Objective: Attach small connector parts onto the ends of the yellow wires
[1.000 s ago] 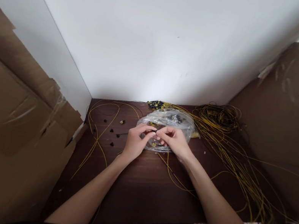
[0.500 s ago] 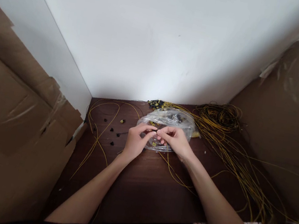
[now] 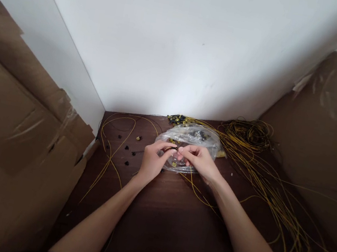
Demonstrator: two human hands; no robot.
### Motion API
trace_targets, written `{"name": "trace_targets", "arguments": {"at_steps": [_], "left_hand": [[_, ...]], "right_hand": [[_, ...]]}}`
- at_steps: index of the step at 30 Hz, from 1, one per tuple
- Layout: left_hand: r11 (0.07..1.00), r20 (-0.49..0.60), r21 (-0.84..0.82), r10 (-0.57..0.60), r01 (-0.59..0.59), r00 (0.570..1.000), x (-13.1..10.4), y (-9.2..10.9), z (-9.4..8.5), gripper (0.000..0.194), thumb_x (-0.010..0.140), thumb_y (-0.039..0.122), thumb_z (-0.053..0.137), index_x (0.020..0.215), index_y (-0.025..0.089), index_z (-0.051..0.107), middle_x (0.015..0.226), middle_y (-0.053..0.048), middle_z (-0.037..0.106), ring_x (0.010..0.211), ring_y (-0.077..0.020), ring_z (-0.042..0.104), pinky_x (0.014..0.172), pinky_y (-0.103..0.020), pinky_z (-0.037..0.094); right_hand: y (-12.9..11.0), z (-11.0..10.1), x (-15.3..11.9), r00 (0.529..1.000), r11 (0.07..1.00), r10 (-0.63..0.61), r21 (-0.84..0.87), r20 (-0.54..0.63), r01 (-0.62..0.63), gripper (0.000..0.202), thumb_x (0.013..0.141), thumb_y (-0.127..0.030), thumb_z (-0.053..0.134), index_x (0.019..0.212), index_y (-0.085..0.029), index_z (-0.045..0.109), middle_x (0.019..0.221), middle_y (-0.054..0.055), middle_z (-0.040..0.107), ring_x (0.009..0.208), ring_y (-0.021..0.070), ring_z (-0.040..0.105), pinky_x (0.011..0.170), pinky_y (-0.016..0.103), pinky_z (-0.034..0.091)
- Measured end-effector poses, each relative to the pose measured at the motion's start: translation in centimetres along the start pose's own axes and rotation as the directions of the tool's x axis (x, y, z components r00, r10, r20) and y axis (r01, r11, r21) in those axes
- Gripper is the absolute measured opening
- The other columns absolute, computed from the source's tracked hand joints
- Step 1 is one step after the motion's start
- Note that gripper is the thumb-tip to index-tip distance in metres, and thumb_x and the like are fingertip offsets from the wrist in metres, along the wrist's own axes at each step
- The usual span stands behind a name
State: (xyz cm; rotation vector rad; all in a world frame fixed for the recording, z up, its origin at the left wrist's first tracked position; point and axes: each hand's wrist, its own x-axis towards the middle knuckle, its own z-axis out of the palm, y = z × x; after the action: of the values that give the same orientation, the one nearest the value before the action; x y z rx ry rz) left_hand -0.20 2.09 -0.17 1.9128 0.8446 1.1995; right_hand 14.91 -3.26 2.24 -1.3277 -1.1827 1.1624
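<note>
My left hand (image 3: 155,158) and my right hand (image 3: 197,160) meet above a clear plastic bag (image 3: 190,130) on the dark wooden table. Between the left thumb and forefinger is a small black piece (image 3: 172,147), too small to identify surely. The right thumb and finger pinch the end of a thin yellow wire against it; the wire (image 3: 191,183) hangs down and trails right across the table. Small yellow and black parts (image 3: 174,164) show in the bag below my fingers. The fingertips hide where wire and piece join.
A bundle of yellow wires (image 3: 254,171) runs along the right side, with a coil (image 3: 247,131) at the back. Connector ends (image 3: 176,119) lie behind the bag. Loose black pieces (image 3: 127,148) and looped wire (image 3: 110,161) are left. Cardboard (image 3: 22,139) flanks the left; more cardboard (image 3: 325,140) the right.
The view has shifted slightly, so everything sits a little lower. Both hands keep their pinch at nearly the same spot, with the right fingertips moved slightly to the right.
</note>
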Motion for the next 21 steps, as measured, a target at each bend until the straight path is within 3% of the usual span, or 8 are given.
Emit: {"name": "trace_targets", "arguments": {"at_steps": [3, 10, 16, 21], "left_hand": [[1.0, -0.032, -0.001, -0.014, 0.014, 0.999, 0.1, -0.1, -0.17, 0.012, 0.074, 0.022, 0.062, 0.084, 0.019, 0.069, 0.084, -0.005, 0.069, 0.077, -0.0164, 0.063, 0.074, -0.03, 0.049], [1.0, 0.034, -0.004, 0.008, -0.007, 0.999, -0.22, 0.22, 0.1, 0.012, 0.075, 0.019, 0.061, 0.085, 0.018, 0.069, 0.081, -0.005, 0.068, 0.075, -0.0154, 0.062, 0.071, -0.028, 0.048], [1.0, -0.047, 0.012, 0.014, -0.014, 0.999, 0.15, 0.36, -0.32, 0.01, 0.074, 0.02, 0.063, 0.081, 0.019, 0.069, 0.08, -0.004, 0.068, 0.075, -0.0159, 0.062, 0.073, -0.029, 0.049], [0.999, 0.021, 0.004, 0.041, -0.041, 0.999, -0.1, 0.24, 0.02, 0.012, 0.075, 0.016, 0.06, 0.083, 0.018, 0.069, 0.079, -0.004, 0.067, 0.073, -0.0151, 0.061, 0.068, -0.027, 0.048]], "right_hand": [[-0.12, -0.09, 0.0, 1.0, 1.0, -0.013, -0.026, -0.004, 0.013, 0.03, 0.07, -0.044, 0.063, 0.062, -0.015, 0.064, 0.063, 0.002, 0.063, 0.045, 0.0066, 0.04, 0.045, 0.022, 0.03], [-0.4, 0.16, -0.13, 1.0, 1.0, -0.001, 0.0, 0.017, 0.001, 0.028, 0.069, -0.042, 0.065, 0.061, -0.015, 0.063, 0.062, 0.001, 0.062, 0.046, 0.0067, 0.041, 0.047, 0.021, 0.032], [-0.68, -0.08, -0.14, 1.0, 1.0, 0.011, 0.0, 0.012, -0.011, 0.026, 0.068, -0.04, 0.066, 0.062, -0.016, 0.064, 0.064, 0.002, 0.063, 0.046, 0.0072, 0.045, 0.047, 0.022, 0.035], [-0.69, 0.17, -0.03, 1.0, 0.999, 0.021, 0.027, 0.016, -0.022, 0.027, 0.065, -0.041, 0.069, 0.062, -0.015, 0.064, 0.062, 0.001, 0.062, 0.047, 0.0074, 0.047, 0.046, 0.021, 0.037]]}}
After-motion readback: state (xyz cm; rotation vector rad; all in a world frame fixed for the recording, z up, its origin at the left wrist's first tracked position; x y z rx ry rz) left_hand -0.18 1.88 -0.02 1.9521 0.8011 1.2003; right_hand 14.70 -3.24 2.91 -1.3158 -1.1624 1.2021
